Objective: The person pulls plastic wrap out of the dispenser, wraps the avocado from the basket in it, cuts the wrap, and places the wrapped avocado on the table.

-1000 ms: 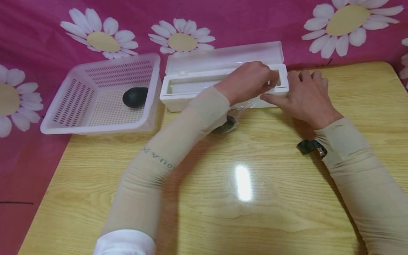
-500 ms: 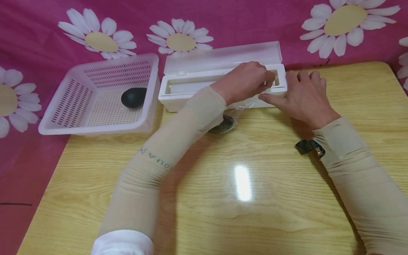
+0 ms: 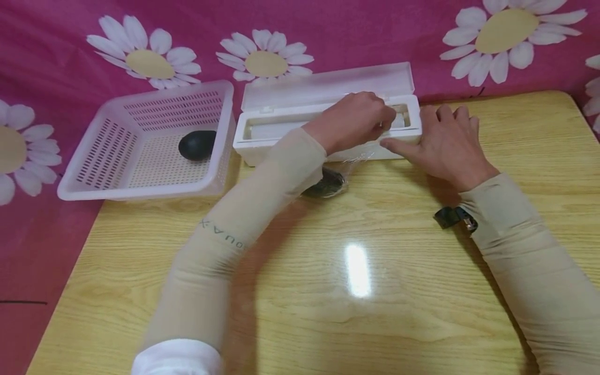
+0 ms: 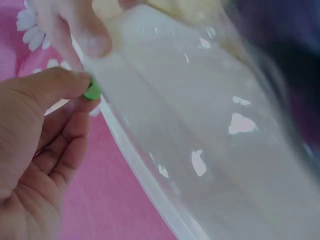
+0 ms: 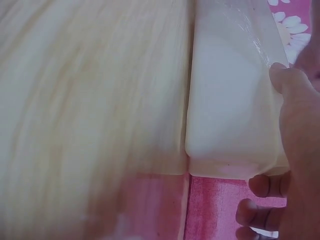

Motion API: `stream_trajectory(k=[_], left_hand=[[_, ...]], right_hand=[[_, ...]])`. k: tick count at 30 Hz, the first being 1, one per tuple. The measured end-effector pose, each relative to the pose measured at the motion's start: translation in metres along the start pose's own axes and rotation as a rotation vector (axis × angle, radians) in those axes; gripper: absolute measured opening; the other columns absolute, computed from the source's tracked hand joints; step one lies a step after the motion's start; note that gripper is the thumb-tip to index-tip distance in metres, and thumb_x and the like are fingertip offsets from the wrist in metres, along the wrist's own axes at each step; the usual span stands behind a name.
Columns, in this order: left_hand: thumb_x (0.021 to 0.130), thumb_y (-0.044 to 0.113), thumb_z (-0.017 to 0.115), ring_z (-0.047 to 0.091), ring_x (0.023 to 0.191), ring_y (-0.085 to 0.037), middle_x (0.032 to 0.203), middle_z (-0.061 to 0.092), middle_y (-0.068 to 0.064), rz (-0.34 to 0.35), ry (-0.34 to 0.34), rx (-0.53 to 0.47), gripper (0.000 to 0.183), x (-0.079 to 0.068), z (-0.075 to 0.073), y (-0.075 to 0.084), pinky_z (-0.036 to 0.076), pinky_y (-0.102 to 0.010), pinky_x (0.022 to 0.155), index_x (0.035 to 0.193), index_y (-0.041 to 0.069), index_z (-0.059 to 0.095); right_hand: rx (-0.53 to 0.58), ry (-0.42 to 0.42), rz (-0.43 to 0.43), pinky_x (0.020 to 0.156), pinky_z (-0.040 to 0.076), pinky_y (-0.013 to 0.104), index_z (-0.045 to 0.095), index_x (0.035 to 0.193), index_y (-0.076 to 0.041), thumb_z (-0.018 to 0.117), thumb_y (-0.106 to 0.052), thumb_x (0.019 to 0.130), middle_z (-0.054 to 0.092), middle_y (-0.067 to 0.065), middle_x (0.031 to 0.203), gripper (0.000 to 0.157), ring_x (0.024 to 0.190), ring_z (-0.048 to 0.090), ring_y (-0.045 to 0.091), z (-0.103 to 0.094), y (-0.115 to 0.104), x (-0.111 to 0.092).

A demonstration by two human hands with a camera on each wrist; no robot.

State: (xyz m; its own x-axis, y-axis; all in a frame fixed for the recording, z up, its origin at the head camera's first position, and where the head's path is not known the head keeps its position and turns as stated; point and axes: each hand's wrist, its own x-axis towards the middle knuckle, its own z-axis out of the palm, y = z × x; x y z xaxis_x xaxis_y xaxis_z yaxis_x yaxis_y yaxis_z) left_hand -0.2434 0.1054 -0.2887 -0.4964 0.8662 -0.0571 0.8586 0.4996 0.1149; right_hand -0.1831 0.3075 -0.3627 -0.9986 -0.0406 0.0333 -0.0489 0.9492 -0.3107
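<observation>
Since the frame half a second earlier, the left hand (image 3: pixel 352 122) has slid a little leftward along the long white plastic box (image 3: pixel 262 153), baring more of the pale roll (image 3: pixel 276 130) at the box's right end, while the right hand (image 3: pixel 450 145) has stayed put. Thumb and index finger of the left hand are pinched together on a small bright green piece (image 4: pixel 93 91) at the box's edge. The right hand is clamped on the box's right end, thumb against the front edge.

The box sits at the back of the pale wood-grain worktop (image 3: pixel 422 291), its translucent white lid (image 3: pixel 328 83) raised behind it. Shiny clear film (image 3: pixel 361 155) hangs over the front wall and runs to a dark, film-wrapped object (image 3: pixel 330 182) on the worktop, partly hidden by the left sleeve (image 3: pixel 262 203). Left of the box, a white perforated plastic basket (image 3: pixel 140 194) holds a smooth black oval object (image 3: pixel 198 145).
</observation>
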Motion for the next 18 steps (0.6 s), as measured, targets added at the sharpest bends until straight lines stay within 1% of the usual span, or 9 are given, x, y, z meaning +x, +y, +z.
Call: stream_trajectory(k=[3, 7, 12, 18], left_hand=[[0.1, 0.002, 0.052, 0.058, 0.092, -0.018, 0.095, 0.072, -0.004, -0.006, 0.011, -0.028, 0.024, -0.011, -0.001, -0.008, 0.048, -0.031, 0.091, 0.102, 0.008, 0.076], [0.099, 0.0, 0.051, 0.054, 0.086, -0.016, 0.089, 0.068, -0.002, 0.0, 0.035, -0.052, 0.025, -0.022, 0.0, -0.015, 0.047, -0.03, 0.088, 0.097, 0.007, 0.075], [0.098, -0.001, 0.049, 0.051, 0.084, -0.015, 0.085, 0.064, -0.001, -0.003, 0.037, -0.043, 0.026, -0.033, 0.0, -0.021, 0.045, -0.029, 0.086, 0.092, 0.007, 0.073], [0.098, -0.001, 0.05, 0.052, 0.084, -0.016, 0.086, 0.065, -0.002, -0.01, 0.032, -0.039, 0.025, -0.045, -0.003, -0.03, 0.046, -0.029, 0.086, 0.093, 0.007, 0.073]], right_hand=[[0.006, -0.006, -0.002, 0.083, 0.029, 0.061, 0.045, 0.133, 0.009, 0.051, -0.084, 0.086, 0.05, 0.034, 0.118, 0.105, 0.097, 0.037, 0.049, -0.002, 0.0, 0.0], [0.012, -0.025, 0.0, 0.082, 0.027, 0.061, 0.044, 0.134, 0.01, 0.051, -0.084, 0.086, 0.049, 0.033, 0.117, 0.106, 0.097, 0.035, 0.048, -0.002, 0.002, -0.001], [0.012, -0.034, 0.011, 0.081, 0.028, 0.059, 0.044, 0.132, 0.01, 0.051, -0.085, 0.085, 0.048, 0.032, 0.117, 0.106, 0.099, 0.035, 0.048, 0.0, 0.001, -0.001], [0.016, -0.026, 0.012, 0.081, 0.027, 0.06, 0.046, 0.129, 0.009, 0.05, -0.085, 0.085, 0.048, 0.033, 0.118, 0.104, 0.098, 0.034, 0.05, 0.002, -0.001, 0.0]])
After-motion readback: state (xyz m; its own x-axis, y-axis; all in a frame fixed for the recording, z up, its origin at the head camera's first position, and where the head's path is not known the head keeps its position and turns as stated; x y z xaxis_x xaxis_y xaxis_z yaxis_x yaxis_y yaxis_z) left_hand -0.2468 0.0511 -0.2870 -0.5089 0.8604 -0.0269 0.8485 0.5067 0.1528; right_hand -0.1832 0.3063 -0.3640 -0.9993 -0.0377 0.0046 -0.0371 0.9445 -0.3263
